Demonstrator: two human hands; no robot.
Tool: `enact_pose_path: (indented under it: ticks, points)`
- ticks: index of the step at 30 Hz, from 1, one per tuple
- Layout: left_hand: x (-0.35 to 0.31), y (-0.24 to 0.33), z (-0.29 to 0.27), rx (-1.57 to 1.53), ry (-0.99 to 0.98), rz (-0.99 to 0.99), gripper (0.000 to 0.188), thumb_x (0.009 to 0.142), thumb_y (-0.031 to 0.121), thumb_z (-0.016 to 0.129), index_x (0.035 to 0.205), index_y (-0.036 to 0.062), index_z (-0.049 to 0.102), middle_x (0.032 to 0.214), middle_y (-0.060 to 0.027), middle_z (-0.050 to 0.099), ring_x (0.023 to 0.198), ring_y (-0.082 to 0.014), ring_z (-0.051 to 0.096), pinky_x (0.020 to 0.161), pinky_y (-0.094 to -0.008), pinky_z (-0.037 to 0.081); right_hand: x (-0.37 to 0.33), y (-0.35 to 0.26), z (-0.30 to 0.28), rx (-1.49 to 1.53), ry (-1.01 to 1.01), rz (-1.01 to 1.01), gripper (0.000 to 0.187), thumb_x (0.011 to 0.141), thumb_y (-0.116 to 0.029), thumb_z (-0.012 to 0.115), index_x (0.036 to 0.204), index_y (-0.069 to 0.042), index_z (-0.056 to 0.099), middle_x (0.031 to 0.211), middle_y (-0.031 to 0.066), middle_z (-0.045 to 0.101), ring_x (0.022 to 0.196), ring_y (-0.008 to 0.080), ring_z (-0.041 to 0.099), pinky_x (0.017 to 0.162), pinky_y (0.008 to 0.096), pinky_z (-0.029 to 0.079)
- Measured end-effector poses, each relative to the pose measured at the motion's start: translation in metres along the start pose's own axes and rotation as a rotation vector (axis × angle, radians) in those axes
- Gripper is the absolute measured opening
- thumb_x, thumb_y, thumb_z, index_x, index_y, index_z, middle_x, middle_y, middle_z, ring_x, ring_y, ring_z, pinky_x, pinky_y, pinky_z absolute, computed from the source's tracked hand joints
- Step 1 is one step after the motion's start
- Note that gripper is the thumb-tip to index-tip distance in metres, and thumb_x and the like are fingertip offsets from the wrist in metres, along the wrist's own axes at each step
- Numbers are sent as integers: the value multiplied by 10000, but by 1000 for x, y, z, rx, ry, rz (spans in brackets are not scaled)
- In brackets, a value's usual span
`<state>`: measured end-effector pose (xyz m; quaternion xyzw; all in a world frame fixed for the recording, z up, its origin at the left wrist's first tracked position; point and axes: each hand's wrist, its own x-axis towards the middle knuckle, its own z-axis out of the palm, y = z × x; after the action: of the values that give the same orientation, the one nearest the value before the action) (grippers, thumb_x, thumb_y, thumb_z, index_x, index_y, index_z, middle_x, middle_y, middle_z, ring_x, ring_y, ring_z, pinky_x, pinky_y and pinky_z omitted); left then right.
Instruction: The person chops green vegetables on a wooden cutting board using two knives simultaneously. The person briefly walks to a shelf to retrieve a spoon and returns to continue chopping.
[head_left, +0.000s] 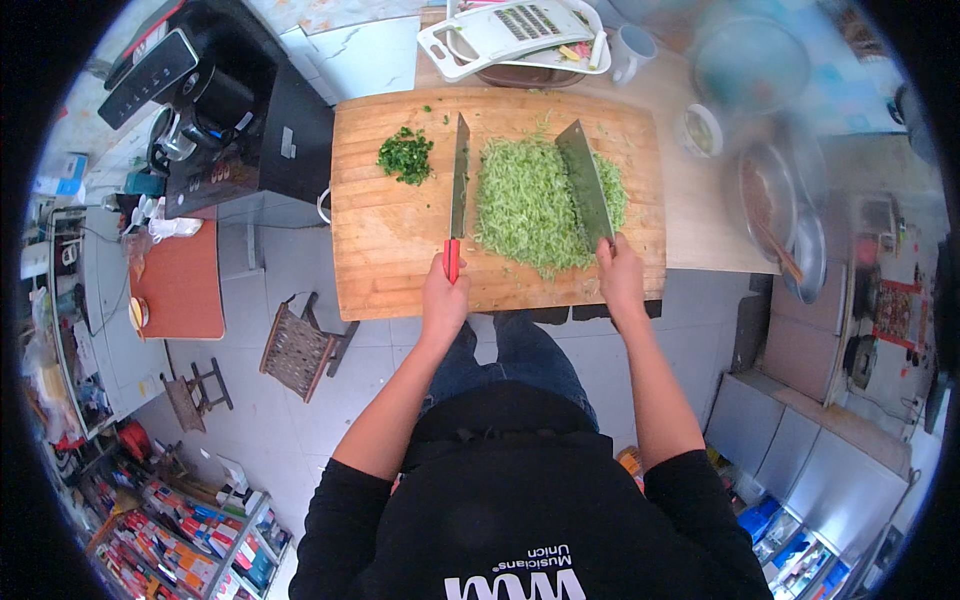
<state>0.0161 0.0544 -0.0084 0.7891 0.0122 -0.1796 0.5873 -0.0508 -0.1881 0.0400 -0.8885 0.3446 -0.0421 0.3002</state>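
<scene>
My left hand [445, 298] is closed round the red handle of a cleaver [460, 185], whose blade stands on edge just left of a wide heap of shredded green vegetable [525, 205]. In my right hand [621, 280] is a second cleaver [585, 180], its dark blade tilted and set into the heap's right part, with some shreds showing beyond it. Both blades point away from me. The heap lies on a thick wooden cutting board [390, 250]. Chopped dark green herbs [405, 156] form a small pile at the board's far left.
Behind the board a white grater [515, 35] rests on a basin, beside a white mug [632, 52]. To the right are a small white bowl [702, 130] and a metal bowl of brownish filling [768, 190] with a wooden utensil. A black appliance [295, 130] stands close on the left.
</scene>
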Motion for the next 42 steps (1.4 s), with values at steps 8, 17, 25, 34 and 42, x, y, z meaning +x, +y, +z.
enact_pose_path:
  ticks: [8,17,25,34,42]
  points:
    - [-5,2,-4,-52,-40,-148,191,735,39,479,923,11,497,778,-131,530,739,-239,529,704,-328,428,3,3,-21,2,21,22,254,902,-229,483,867,21,510,678,214,580,639,379,575,569,416,432]
    - [-2,14,-4,-10,-48,-126,197,727,42,476,920,9,495,765,-137,527,736,-249,528,707,-334,427,-11,-2,-32,75,-41,98,227,897,-217,495,853,5,513,702,211,582,654,377,574,567,423,433]
    - [-5,13,2,-14,-19,-121,208,731,35,475,937,9,495,794,-141,545,760,-257,541,726,-337,429,-49,-38,28,-120,-129,-129,227,891,-250,498,852,-26,504,640,198,583,605,393,579,539,477,434]
    - [-3,11,-1,-21,-18,-103,223,732,31,475,953,-1,490,837,-154,556,821,-268,553,756,-345,430,-32,-37,22,-134,-108,-73,240,893,-273,479,856,-37,498,645,200,582,639,397,581,545,474,433]
    - [6,-4,8,30,80,153,223,722,26,456,942,29,492,734,-88,499,629,-195,483,585,-319,396,-17,-21,18,-37,-107,-52,240,881,-252,502,896,-17,548,652,212,583,620,397,581,532,472,438]
